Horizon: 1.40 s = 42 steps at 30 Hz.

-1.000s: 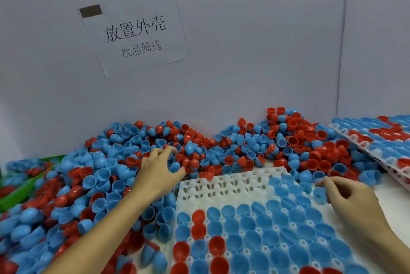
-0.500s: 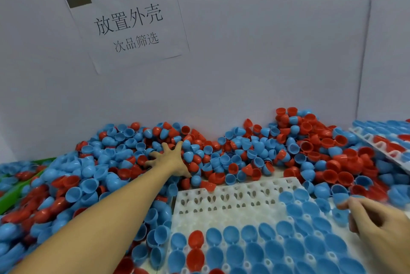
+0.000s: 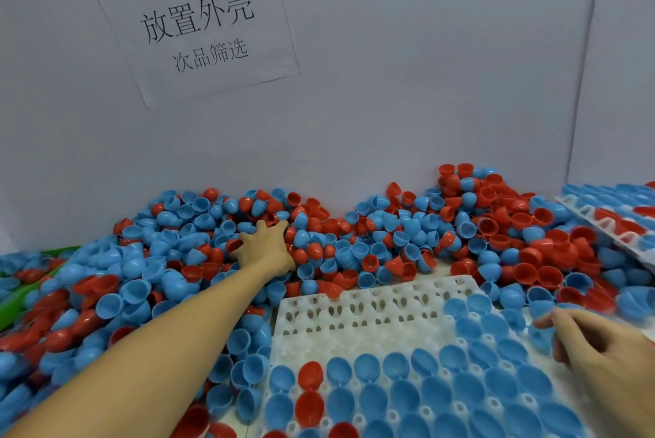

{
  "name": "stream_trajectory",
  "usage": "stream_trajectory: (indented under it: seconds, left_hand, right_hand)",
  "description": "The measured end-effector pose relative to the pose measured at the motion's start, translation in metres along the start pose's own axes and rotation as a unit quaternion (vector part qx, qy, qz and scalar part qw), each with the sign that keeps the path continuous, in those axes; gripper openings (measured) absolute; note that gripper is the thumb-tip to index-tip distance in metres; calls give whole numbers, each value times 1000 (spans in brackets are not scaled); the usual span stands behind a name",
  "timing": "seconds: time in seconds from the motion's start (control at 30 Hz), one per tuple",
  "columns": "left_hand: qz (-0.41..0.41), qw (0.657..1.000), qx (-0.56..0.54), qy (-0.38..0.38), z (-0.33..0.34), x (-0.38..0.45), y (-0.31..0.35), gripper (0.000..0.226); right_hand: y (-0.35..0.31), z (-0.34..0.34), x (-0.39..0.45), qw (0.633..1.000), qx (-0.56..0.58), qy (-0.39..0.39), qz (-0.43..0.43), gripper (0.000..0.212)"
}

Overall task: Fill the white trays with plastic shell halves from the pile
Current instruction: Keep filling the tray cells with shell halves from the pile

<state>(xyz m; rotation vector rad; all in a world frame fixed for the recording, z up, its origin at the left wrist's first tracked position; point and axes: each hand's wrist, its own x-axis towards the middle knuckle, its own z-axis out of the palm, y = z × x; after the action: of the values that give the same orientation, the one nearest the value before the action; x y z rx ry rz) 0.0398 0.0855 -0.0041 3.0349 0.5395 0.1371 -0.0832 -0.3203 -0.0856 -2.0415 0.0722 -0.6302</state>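
Note:
A big pile of blue and red plastic shell halves (image 3: 390, 235) lies along the wall. In front of it sits a white tray (image 3: 358, 327): its near rows and right side hold mostly blue halves, while its far left part shows bare holes. My left hand (image 3: 264, 249) reaches far into the pile, fingers stretched forward among the shells and the thumb against a red half. At the tray's right edge, the curled fingers of my right hand (image 3: 602, 356) hold a blue shell half (image 3: 540, 333).
A second filled white tray (image 3: 599, 225) leans at the far right. A green bin edge (image 3: 21, 296) shows at the left under loose shells. A grey wall with a paper sign (image 3: 198, 30) closes off the back.
My left hand has stretched farther back into the pile. My right hand has drawn back toward the tray's right edge with the blue half. The view has tilted up.

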Motion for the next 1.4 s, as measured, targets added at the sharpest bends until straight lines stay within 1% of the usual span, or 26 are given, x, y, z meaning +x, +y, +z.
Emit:
stream_trajectory:
  seconds: [0.07, 0.17, 0.23, 0.33, 0.4, 0.43, 0.53, 0.57, 0.63, 0.7, 0.77, 0.9, 1.03, 1.1, 1.17, 1.23, 1.4]
  left_hand:
    - [3, 1000, -27, 2, -5, 1, -4, 79]
    - [20, 993, -112, -4, -19, 5, -13, 56]
    - [27, 983, -184, 4, -28, 6, -19, 47]
    - [1, 954, -298, 20, -40, 7, -29, 43]
    - [-10, 920, -391, 28, -48, 7, -35, 40]
    - [-16, 902, -430, 29, -53, 7, -38, 35]
    - [-47, 858, -512, 4, -68, 2, -44, 16]
    - [-58, 842, -537, -11, -74, 1, -45, 15]
    - [-81, 808, -582, -40, -83, -4, -46, 14]
    - [-101, 777, -617, -67, -89, -10, -46, 21]
    - [-120, 739, -658, -81, -91, -16, -46, 27]
    - [-139, 666, -730, -67, -88, -27, -47, 31]
    - [-156, 606, -779, -49, -80, -39, -51, 26]
    - [-170, 580, -795, -42, -77, -43, -57, 28]
    - [-179, 564, -806, -38, -75, -45, -63, 29]
    - [-186, 557, -809, -29, -75, -44, -69, 29]
    - [-201, 570, -796, 0, -77, -43, -74, 25]
  right_hand:
    - [-2, -1, 0, 1000, 15, -7, -6, 23]
    - [-4, -2, -1, 1000, 22, -13, -12, 25]
    - [-5, -3, -1, 999, 26, -19, -15, 25]
    - [-3, -5, -2, 999, 34, -31, -10, 22]
    - [-2, -7, -3, 999, 33, -40, 4, 21]
    - [-4, -8, -4, 998, 32, -48, 16, 25]
    - [-4, -13, -4, 995, 57, -67, 50, 55]
    - [-1, -13, -4, 994, 62, -70, 53, 62]
    - [6, -16, -2, 995, 56, -65, 58, 67]
    - [10, -18, -2, 995, 50, -62, 59, 66]
    - [15, -19, 0, 995, 40, -62, 60, 64]
    - [40, -20, 7, 996, 21, -63, 64, 58]
    - [75, -16, 19, 995, 3, -70, 68, 53]
    - [95, -14, 26, 994, -3, -78, 71, 51]
    - [109, -11, 32, 994, -14, -85, 73, 50]
    - [119, -8, 36, 993, -19, -86, 77, 50]
    - [125, -5, 38, 992, -14, -86, 86, 50]
